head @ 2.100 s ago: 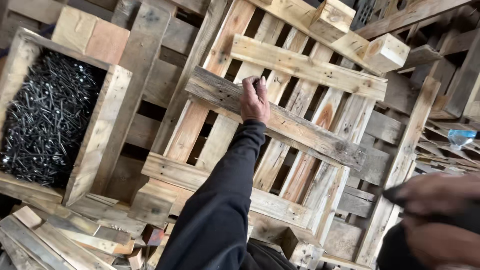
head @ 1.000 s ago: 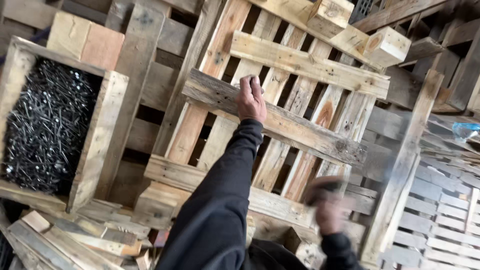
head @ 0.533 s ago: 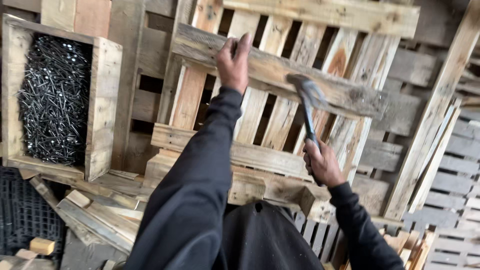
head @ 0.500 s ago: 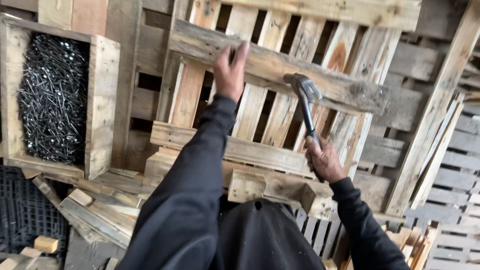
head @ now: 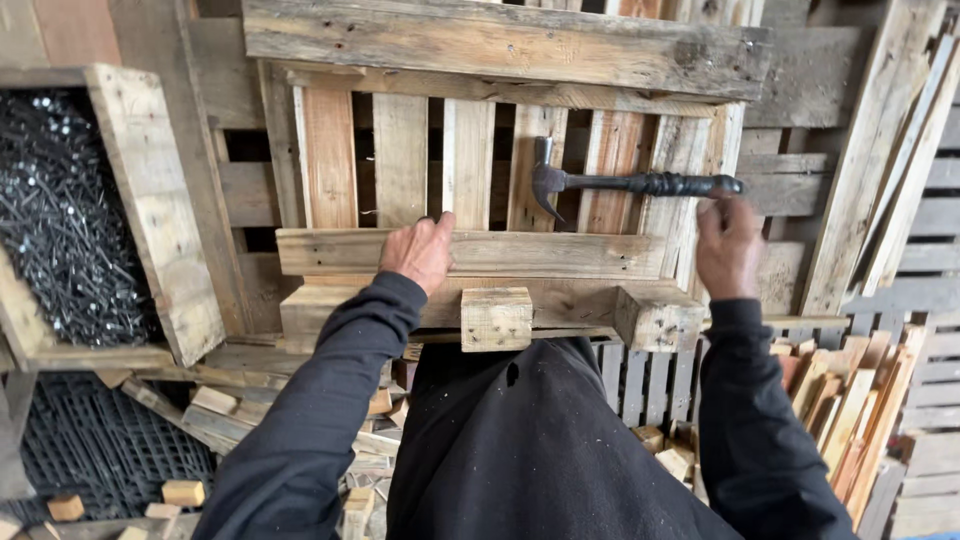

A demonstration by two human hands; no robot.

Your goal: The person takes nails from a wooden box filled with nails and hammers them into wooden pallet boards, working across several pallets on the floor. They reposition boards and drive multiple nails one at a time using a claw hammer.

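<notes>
Gripping a dark hammer [head: 640,184] by its handle end, the right hand [head: 727,245] holds it level over the pallet [head: 470,250]; the left hand [head: 420,252] presses flat on the pallet's cross board. A wooden box of nails [head: 60,215] sits left of the left hand, wood offcuts [head: 840,400] below the right.

A wooden box [head: 150,210] full of dark nails [head: 60,220] sits at left. Small wood offcuts [head: 185,492] lie below it, and loose slats [head: 850,410] lean at lower right.

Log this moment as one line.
left hand: on pallet board | right hand: holding claw hammer | nail box: left
</notes>
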